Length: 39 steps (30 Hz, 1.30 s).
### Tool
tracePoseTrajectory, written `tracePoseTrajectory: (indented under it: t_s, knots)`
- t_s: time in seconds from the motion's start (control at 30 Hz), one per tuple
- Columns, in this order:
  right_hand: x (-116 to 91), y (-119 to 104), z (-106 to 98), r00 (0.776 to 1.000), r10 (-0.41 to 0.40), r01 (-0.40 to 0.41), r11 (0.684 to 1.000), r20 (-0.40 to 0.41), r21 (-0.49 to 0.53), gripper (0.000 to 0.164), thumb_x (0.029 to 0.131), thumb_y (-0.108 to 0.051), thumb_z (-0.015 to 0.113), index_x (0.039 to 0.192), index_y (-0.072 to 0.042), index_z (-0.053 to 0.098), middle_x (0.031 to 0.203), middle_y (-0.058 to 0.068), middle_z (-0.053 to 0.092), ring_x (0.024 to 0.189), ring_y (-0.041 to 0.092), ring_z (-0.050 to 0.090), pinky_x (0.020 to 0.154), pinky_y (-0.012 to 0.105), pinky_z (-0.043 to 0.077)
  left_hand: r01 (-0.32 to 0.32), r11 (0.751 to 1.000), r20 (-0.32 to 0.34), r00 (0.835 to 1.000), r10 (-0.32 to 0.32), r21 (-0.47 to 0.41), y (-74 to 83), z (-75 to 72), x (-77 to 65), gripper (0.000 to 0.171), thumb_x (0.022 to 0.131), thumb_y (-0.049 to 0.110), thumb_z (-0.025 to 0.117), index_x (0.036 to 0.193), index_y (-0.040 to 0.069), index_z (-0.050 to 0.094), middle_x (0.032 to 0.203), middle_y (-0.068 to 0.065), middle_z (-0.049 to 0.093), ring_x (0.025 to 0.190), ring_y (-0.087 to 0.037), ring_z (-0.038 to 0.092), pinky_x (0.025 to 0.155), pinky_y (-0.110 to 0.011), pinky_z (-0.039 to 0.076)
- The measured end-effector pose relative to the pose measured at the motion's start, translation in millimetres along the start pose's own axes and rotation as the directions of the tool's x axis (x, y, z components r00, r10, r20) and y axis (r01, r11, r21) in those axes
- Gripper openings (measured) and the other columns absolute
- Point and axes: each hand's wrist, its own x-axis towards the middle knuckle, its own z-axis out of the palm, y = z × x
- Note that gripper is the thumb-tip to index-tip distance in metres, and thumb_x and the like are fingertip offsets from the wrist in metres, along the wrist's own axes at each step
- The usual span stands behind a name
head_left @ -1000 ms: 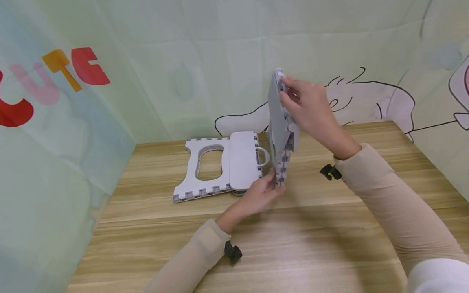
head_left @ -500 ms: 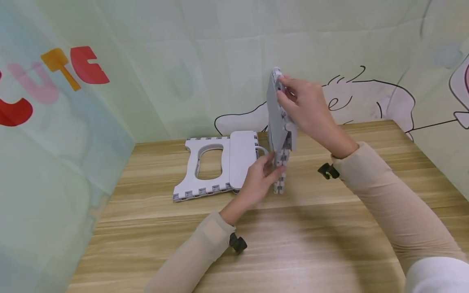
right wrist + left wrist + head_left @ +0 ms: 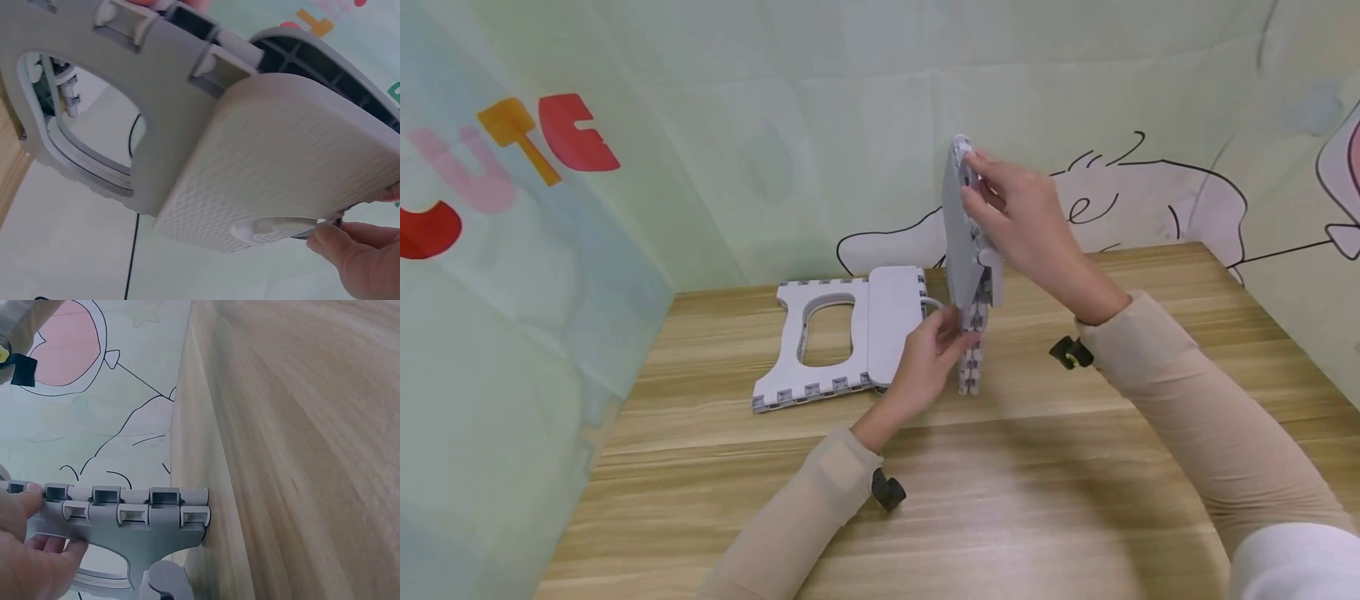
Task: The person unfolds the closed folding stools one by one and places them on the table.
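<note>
A folded grey-and-white plastic step stool (image 3: pixel 958 242) stands on end on the table, its legs down and its thin hinged edge facing me. My left hand (image 3: pixel 921 358) pinches that edge low down, with fingertips inside the leg opening in the left wrist view. There the leg end (image 3: pixel 194 519) meets the tabletop. Higher up, my right hand (image 3: pixel 1026 217) grips the top portion between thumb and fingers. In the right wrist view that hand (image 3: pixel 369 250) pinches the stool near the handle of its textured seat panel (image 3: pixel 281 156).
Just left of the held stool, a second folded step stool (image 3: pixel 895 325) lies flat on the wood-grain table (image 3: pixel 1000 500). Its handle loop is partly hidden behind my left hand. A printed cloth backdrop (image 3: pixel 820 167) rises behind the table and along both sides.
My left hand has moved up from the held stool's bottom end to farther along its edge. The stool's lower end has come down slightly. My right hand keeps its grip.
</note>
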Motion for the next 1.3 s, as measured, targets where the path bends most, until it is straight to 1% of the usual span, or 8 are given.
tracePoseTrajectory:
  t_s: [0.2, 0.33, 0.43, 0.57, 0.73, 0.93, 1.13, 1.3]
  knots:
    - [-7.1, 11.8, -0.3, 0.996, -0.019, 0.026, 0.997, -0.091, 0.074, 0.046, 0.107, -0.03, 0.046, 0.145, -0.004, 0.049, 0.151, 0.007, 0.045, 0.131, 0.021, 0.051, 0.106, 0.034, 0.045, 0.043, 0.999, 0.012, 0.999, -0.043, -0.002, 32.8, -4.4, -7.7, 0.044, 0.1, 0.004, 0.06, 0.138, -0.013, 0.045, 0.134, -0.03, 0.053, 0.125, -0.039, 0.055, 0.1, -0.03, 0.05]
    - [-11.9, 18.6, -2.4, 0.991, 0.011, 0.003, 0.994, -0.132, 0.109, 0.041, 0.107, -0.025, 0.046, 0.138, -0.001, 0.057, 0.14, 0.012, 0.057, 0.123, 0.024, 0.06, 0.104, 0.037, 0.048, 0.059, 0.998, 0.013, 0.998, -0.059, 0.0, 31.6, -5.2, -7.7, 0.044, 0.1, 0.005, 0.06, 0.138, -0.012, 0.046, 0.134, -0.03, 0.053, 0.124, -0.04, 0.055, 0.1, -0.029, 0.05]
    - [-17.5, 23.6, -3.8, 0.991, 0.07, -0.055, 0.99, -0.115, 0.13, 0.037, 0.106, -0.015, 0.043, 0.133, 0.002, 0.06, 0.131, 0.016, 0.063, 0.113, 0.029, 0.066, 0.098, 0.037, 0.052, 0.063, 0.998, 0.01, 0.998, -0.063, 0.0, 17.8, -4.5, -4.0, 0.044, 0.101, 0.007, 0.06, 0.138, -0.01, 0.046, 0.136, -0.028, 0.053, 0.125, -0.038, 0.055, 0.1, -0.029, 0.049]
    - [-26.8, 34.2, -4.7, 0.986, 0.167, -0.161, 0.974, -0.022, 0.157, 0.036, 0.103, -0.007, 0.04, 0.128, 0.006, 0.061, 0.129, 0.02, 0.063, 0.111, 0.032, 0.066, 0.094, 0.039, 0.055, 0.056, 0.998, -0.004, 0.998, -0.056, -0.005, -2.3, -3.1, 1.3, 0.045, 0.1, 0.011, 0.061, 0.139, -0.007, 0.047, 0.136, -0.025, 0.054, 0.125, -0.035, 0.056, 0.101, -0.029, 0.049]
    - [-45.7, 52.9, -0.7, 0.96, 0.234, -0.255, 0.957, 0.154, 0.14, 0.031, 0.099, -0.001, 0.044, 0.123, 0.008, 0.061, 0.123, 0.023, 0.064, 0.11, 0.035, 0.064, 0.096, 0.048, 0.053, 0.046, 0.999, -0.02, 0.999, -0.046, 0.005, -6.6, -3.6, 1.5, 0.046, 0.099, 0.019, 0.064, 0.138, -0.004, 0.051, 0.134, -0.021, 0.057, 0.123, -0.031, 0.059, 0.099, -0.029, 0.051]
    - [-69.2, 73.2, 11.8, 0.921, 0.222, -0.267, 0.958, 0.319, 0.106, 0.036, 0.094, 0.002, 0.053, 0.129, 0.011, 0.057, 0.125, 0.027, 0.062, 0.114, 0.04, 0.061, 0.097, 0.053, 0.05, 0.042, 0.996, -0.04, 0.998, -0.039, 0.074, -7.1, -2.9, 0.8, 0.048, 0.099, 0.025, 0.065, 0.138, 0.0, 0.052, 0.135, -0.015, 0.059, 0.125, -0.025, 0.056, 0.098, -0.03, 0.052]
    - [-83.8, 85.6, 25.7, 0.898, 0.156, -0.278, 0.926, 0.411, 0.255, 0.049, 0.088, 0.007, 0.061, 0.135, 0.013, 0.05, 0.132, 0.031, 0.057, 0.118, 0.045, 0.059, 0.1, 0.052, 0.049, 0.032, 0.997, -0.038, 0.999, -0.03, 0.063, -7.8, -2.9, 0.9, 0.048, 0.099, 0.022, 0.065, 0.139, 0.001, 0.052, 0.135, -0.014, 0.059, 0.125, -0.024, 0.056, 0.098, -0.028, 0.051]
    - [-89.7, 91.2, 33.5, 0.89, 0.073, -0.246, 0.908, 0.45, 0.339, 0.058, 0.089, 0.001, 0.07, 0.142, 0.009, 0.045, 0.136, 0.028, 0.054, 0.121, 0.043, 0.057, 0.105, 0.052, 0.045, 0.024, 0.999, -0.032, 0.999, -0.022, 0.038, -8.7, -3.0, 0.7, 0.047, 0.098, 0.02, 0.066, 0.138, 0.0, 0.052, 0.133, -0.015, 0.059, 0.125, -0.024, 0.056, 0.097, -0.025, 0.051]
